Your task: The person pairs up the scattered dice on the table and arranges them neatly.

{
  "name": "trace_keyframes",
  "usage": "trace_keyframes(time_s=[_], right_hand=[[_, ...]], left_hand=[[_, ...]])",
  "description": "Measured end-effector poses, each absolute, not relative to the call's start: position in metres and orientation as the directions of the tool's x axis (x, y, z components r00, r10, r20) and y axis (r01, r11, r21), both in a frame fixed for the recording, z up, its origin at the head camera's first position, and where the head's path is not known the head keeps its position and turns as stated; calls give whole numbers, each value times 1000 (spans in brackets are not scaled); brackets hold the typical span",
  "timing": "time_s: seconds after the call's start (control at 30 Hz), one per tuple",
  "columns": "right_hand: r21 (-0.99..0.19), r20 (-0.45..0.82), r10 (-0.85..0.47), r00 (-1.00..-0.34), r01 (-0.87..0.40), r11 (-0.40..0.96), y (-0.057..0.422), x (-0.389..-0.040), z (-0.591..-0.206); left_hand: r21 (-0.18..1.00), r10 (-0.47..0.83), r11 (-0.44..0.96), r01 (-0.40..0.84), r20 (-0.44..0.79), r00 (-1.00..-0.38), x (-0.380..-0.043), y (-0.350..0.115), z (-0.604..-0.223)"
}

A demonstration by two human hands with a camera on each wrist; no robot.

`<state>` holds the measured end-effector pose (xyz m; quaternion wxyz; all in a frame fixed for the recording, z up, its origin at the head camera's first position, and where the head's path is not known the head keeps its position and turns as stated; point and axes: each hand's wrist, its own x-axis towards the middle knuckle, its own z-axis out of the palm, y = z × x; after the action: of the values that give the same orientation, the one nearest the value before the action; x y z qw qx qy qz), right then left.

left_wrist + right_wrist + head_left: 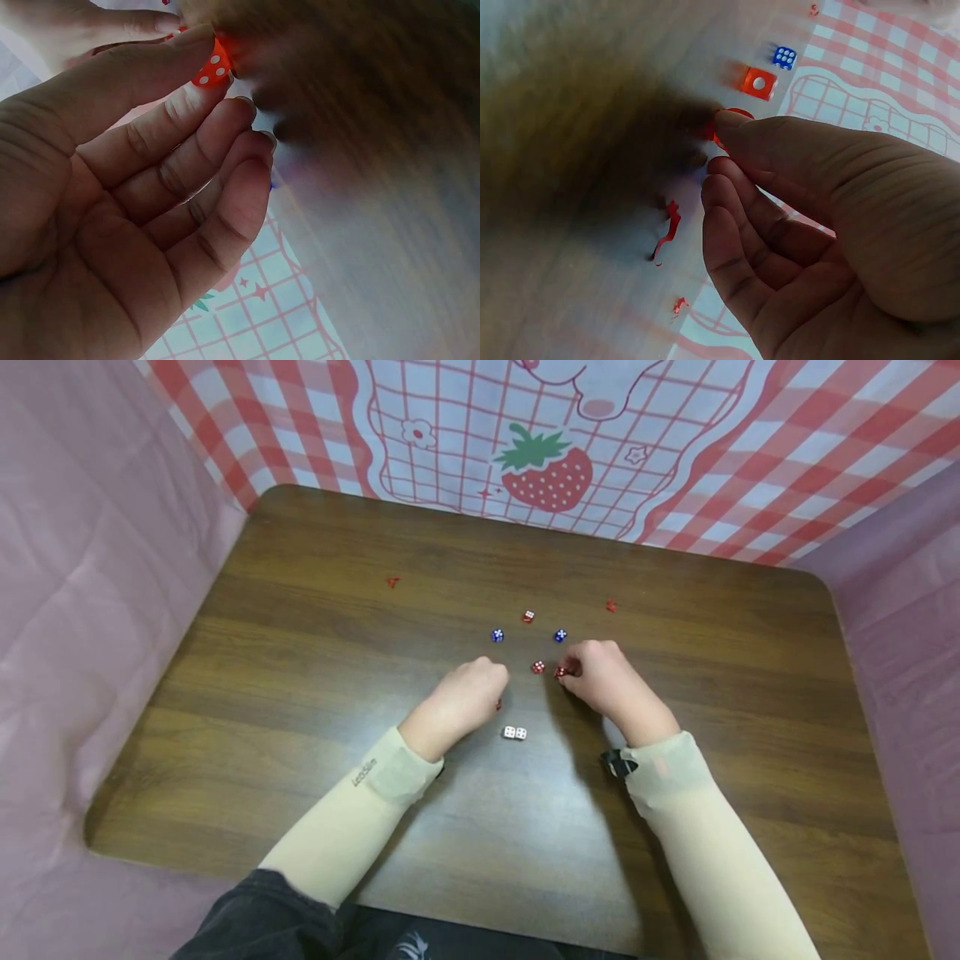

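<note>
Red dice point(213, 71) thumb-to-finger in left grip point(457, 700) and right grip point(606, 681)

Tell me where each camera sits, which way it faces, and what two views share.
Head: on the head, facing forward and down at the table; left hand, right hand and pale sleeves show.
Left wrist: on that wrist, facing a pinched red die; the left hand and part of the right show.
Right wrist: on that wrist, facing another red die, pinched; the right hand shows.
Shared: head and right wrist views both show a blue die and checked cloth.
</note>
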<state>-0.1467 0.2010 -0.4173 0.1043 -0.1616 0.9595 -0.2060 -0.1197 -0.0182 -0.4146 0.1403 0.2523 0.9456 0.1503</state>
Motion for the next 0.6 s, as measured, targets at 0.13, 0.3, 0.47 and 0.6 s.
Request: trace_keyframes(time_s=[0.13,0.3,0.47,0.6], right_hand=[[-432,-143,-359,-922,-268,861,200,-140,-418],[-443,-119,-396,-911,-308,842,197,-132,-419],[-457,-103,-434,-895,-345,820,194,-126,-421],[-464,-96,-455,-885,-365,807,189,-123,-422]], left_hand=[[352,522,826,439,-187,-832,-119,-18,-414],[356,522,827,435,-196,-830,-119,-18,-414],[361,519,827,431,-196,-832,-119,-18,-414],[361,521,825,434,-191,-832,-119,-17,-414]])
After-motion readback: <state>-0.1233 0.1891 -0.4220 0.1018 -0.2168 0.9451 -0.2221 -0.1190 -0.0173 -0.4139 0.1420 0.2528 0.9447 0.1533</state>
